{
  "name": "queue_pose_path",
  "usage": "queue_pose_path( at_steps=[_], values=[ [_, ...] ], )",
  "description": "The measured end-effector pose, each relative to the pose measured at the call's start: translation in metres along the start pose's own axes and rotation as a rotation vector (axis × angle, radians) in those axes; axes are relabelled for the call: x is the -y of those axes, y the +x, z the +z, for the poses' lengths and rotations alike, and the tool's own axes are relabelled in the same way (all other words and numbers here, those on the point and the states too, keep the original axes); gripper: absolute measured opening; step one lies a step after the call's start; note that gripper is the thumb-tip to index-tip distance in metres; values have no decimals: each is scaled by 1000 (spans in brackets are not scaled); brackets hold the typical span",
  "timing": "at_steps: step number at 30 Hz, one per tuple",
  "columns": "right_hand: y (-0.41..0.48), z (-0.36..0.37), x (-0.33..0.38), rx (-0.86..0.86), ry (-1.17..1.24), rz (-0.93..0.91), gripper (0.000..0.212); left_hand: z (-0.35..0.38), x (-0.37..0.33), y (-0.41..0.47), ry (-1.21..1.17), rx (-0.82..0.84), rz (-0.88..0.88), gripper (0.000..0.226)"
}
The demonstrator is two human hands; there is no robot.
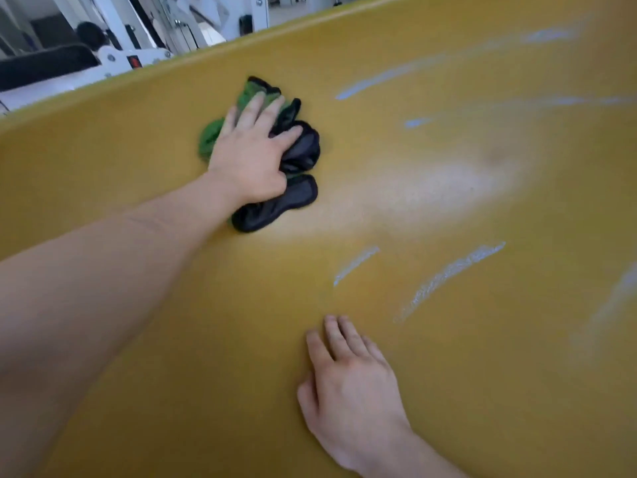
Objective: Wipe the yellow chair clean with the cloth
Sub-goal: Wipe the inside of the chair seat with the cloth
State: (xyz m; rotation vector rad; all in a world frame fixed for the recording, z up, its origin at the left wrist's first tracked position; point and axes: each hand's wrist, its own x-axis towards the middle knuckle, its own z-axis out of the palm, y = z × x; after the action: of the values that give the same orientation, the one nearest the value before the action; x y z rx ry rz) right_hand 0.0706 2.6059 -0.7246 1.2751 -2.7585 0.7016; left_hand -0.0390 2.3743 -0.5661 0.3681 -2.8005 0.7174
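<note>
Chair (465, 391): yellow, its smooth curved surface filled nearly the whole view. It appeared only partly wiped. A pale sheen at mid-surface suggested damp, so a palm could slip there.

Right hand (355, 384): lay flat on the bare chair near the lower edge, fingers straight, holding nothing. It probably served as a brace. If it slid on a wet patch, the person's balance could go.

Left hand (248, 157): fingers spread wide and pressed down on the cloth, not clenched around it.

Cloth (298, 150): green and black, bunched under the left hand and lying on the chair near its far rim. A loose fold trailed below the palm. Being wadded, it risked smearing or missing strips.

Streaks (448, 274): whitish, several, lying well to the right of the cloth. They were likely to be missed if the strokes stayed short.
</note>
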Motion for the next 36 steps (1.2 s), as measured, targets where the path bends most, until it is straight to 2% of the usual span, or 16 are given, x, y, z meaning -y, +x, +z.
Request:
queue_pose_path(
  at_steps=[2,5,7,9,11,14,16,18,20,22,23,25,27,30,32,36],
  values=[
    [-3,2,-1,-14,-7,-96,49,24,-35,-46,-32,169,191,68],
    [-18,-3,0,-32,11,-287,20,37,-62,-108,-172,407,317,64],
    [-29,-7,1,-16,29,-366,21,32,-66,-121,-136,474,406,64],
    [-38,-11,-3,-17,114,-360,26,27,-63,-118,-71,411,468,58],
    [-40,-15,-9,-19,182,-339,34,24,-38,-91,35,293,414,54],
    [-35,-12,-12,-40,85,-174,43,18,6,-45,40,56,-18,58],
    [-29,-12,-18,-23,104,-64,60,21,-10,-46,-74,-38,-136,59],
    [-25,-14,-24,-21,128,-70,47,39,-58,-82,-225,84,66,60],
    [-22,-21,-34,29,118,-121,37,38,-93,-128,-320,320,297,59],
    [-26,-25,-38,38,111,-139,39,30,-75,-119,-218,317,499,58],
    [-28,-25,-39,33,117,-156,42,28,-56,-98,-74,303,487,59],
    [-30,-23,-41,22,142,-175,46,16,-12,-46,94,186,298,65],
    [-28,-17,-41,17,160,-163,46,0,21,-1,43,-19,47,74],
    [-18,-14,-45,-6,181,-115,53,-5,7,32,-130,-227,-211,80],
    [-17,-19,-41,15,174,-97,57,5,-16,19,-159,-179,-156,77],
    [-22,-29,-41,86,30,-131,47,39,-61,-63,-263,233,262,70]
  ],
)
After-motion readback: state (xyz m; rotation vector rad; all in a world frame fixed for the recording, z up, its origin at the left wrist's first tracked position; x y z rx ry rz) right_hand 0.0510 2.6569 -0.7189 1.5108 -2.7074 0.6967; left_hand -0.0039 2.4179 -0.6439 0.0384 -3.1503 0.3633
